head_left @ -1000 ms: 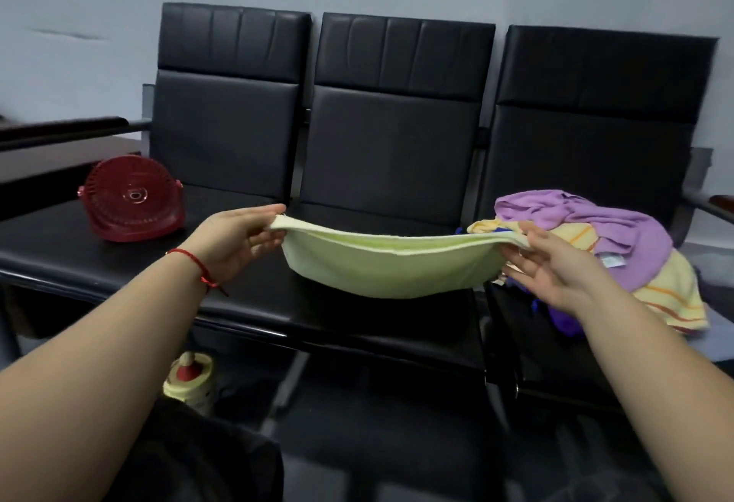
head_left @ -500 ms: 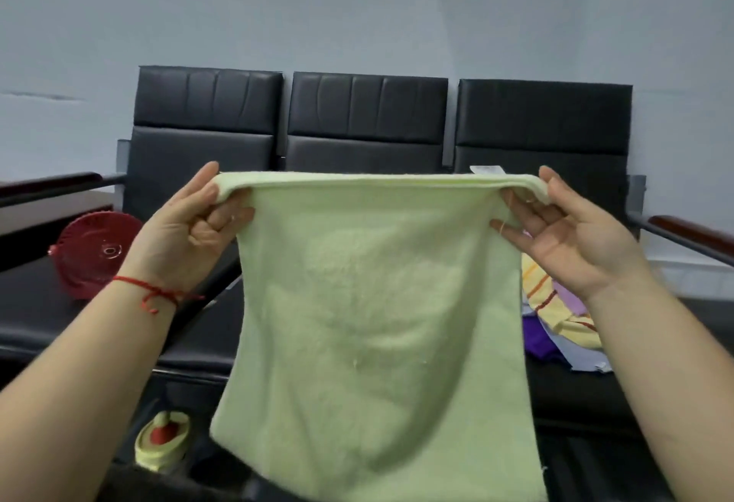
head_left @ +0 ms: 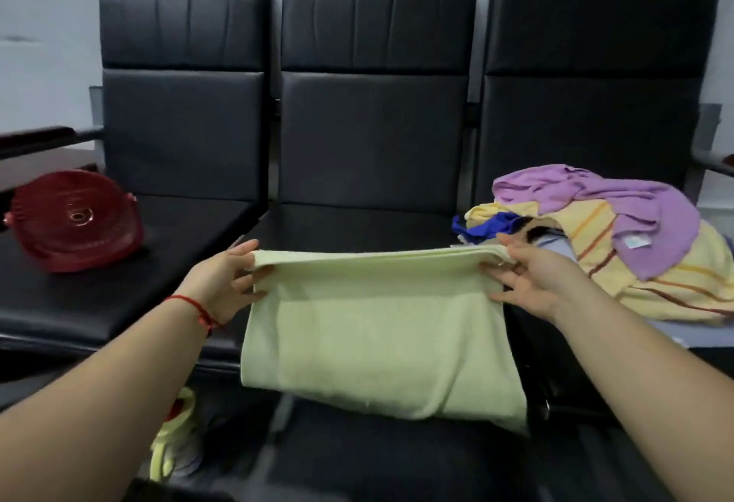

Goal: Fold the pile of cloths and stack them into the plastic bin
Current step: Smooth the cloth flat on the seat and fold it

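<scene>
Grip, left hand: pinches the left end of the towel's top edge, thumb over, fingers under.
Grip, right hand: pinches the right end of the same edge, where several layers show bunched together; the fingers below are spread.
Towel: pale green, stretched level between the two hands over the front of the middle seat; the lower part drapes past the seat's front lip and hangs free.
Change: half a second ago it was raised high and hung as one flat sheet; a second ago it sagged low between the hands. Now it is down at seat height, a horizontal crease line showing across the drape.
Meaning: I judge the shake-out done and the lay-down for the next fold about to begin — this cloth is mid-fold, not finished.
Pile: purple, striped yellow and blue cloths heaped on the right seat, just beside the right hand, unfolded.
Bin: not in view; nothing here shows any cloth stacked yet.
Progress: early, by my reckoning — the heap is large.
Fan: red, on the left seat, well apart from the towel.
Cord: red, around the left wrist.
Risk: the hanging part may slide off the lip once let go.
</scene>
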Action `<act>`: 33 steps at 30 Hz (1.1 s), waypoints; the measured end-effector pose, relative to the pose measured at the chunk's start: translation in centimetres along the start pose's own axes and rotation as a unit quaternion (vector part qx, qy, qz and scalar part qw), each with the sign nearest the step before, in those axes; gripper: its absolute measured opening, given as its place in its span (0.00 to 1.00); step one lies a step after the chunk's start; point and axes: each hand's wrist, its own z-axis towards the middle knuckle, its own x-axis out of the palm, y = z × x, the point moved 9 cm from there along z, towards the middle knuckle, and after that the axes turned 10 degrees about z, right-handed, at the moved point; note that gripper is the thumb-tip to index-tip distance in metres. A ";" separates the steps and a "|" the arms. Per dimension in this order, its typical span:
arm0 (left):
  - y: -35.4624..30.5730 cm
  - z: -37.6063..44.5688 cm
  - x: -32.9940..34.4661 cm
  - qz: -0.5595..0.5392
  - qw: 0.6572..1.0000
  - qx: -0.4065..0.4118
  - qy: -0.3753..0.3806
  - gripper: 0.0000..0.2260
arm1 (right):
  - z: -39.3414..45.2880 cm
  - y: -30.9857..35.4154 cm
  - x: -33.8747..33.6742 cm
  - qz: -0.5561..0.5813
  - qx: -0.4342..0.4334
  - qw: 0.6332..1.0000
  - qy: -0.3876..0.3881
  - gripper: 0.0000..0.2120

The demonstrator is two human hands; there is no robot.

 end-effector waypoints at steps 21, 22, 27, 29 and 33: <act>-2.8 17.7 2.6 -0.024 0.998 0.037 -0.049 0.20 | 17.8 1.2 4.7 -0.014 -0.038 0.998 -0.050 0.15; -2.7 17.5 2.5 -0.024 0.998 0.036 -0.050 0.20 | 17.7 1.0 4.7 -0.021 -0.037 0.998 -0.051 0.15; -3.0 14.1 1.7 -0.016 0.998 0.039 -0.044 0.20 | 14.7 0.6 3.8 -0.044 -0.038 0.997 -0.053 0.11; -3.0 12.2 1.0 -0.022 0.998 0.032 -0.051 0.18 | 12.5 0.2 3.4 -0.055 -0.030 0.997 -0.051 0.09; -2.0 7.9 -0.2 -0.021 0.998 -0.017 -0.057 0.13 | 8.0 -1.6 1.4 -0.135 0.012 0.989 -0.058 0.09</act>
